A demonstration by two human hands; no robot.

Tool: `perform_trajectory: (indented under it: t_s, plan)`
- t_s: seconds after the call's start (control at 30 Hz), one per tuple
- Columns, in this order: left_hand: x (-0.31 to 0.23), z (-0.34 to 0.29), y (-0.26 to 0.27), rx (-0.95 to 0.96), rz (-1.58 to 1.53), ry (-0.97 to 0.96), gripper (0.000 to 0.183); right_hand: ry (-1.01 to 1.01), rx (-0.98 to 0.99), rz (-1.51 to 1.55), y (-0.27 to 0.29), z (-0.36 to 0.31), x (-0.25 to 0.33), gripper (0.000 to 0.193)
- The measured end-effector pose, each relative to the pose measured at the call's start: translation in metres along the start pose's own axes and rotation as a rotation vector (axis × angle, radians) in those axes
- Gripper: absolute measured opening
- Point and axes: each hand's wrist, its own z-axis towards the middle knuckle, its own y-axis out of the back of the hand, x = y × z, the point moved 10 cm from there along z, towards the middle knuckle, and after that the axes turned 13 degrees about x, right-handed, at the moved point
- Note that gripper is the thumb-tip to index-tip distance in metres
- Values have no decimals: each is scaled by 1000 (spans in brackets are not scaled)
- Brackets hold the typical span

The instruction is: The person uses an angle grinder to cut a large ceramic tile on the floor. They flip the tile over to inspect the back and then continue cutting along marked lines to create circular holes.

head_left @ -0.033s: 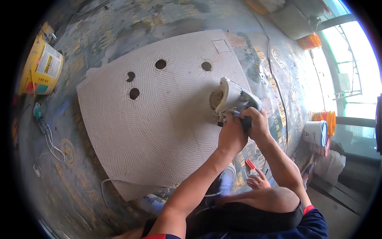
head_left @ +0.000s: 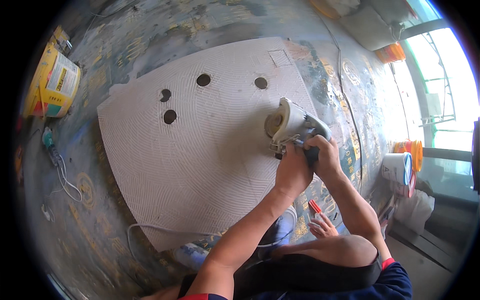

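Observation:
Both my hands are closed on a handheld circular saw, tilted with its round blade and guard toward the left. My left hand grips it low, near the metal base and lever. Wrapped round the dark rear handle is my right hand. Beneath the saw lies a large pale slab with a ridged, combed surface. Several round holes pass through it, one only partly open. Whether the blade touches the slab cannot be made out. Another person's hand is beside my knee, by a small red-and-white item.
A pale cord crosses the slab's near edge. At left stand a yellow bucket and a green-and-grey power tool with a white cord. White bucket and orange bucket stand right. A black cable runs along the floor.
Very little differs. The saw and my hands sit slightly farther right in the picture, as does the slab. The other person's fingers have shifted a little by the red-and-white item.

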Motion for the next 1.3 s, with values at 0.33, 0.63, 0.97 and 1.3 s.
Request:
perform_trajectory:
  t_s: [0.33,0.63,0.97,1.3]
  plan:
    - [-11,-14,16,-75,100,-48,38,-186,-68,630,-17,-8,-15,7]
    - [6,-15,27,-15,83,45,33,-185,-40,505,-26,3,-17,17]
    - [8,-14,29,99,38,87,30,-216,-119,466,-16,2,-31,18]
    - [18,-4,16,119,-240,154,32,-119,-52,246,-4,14,-17,25]
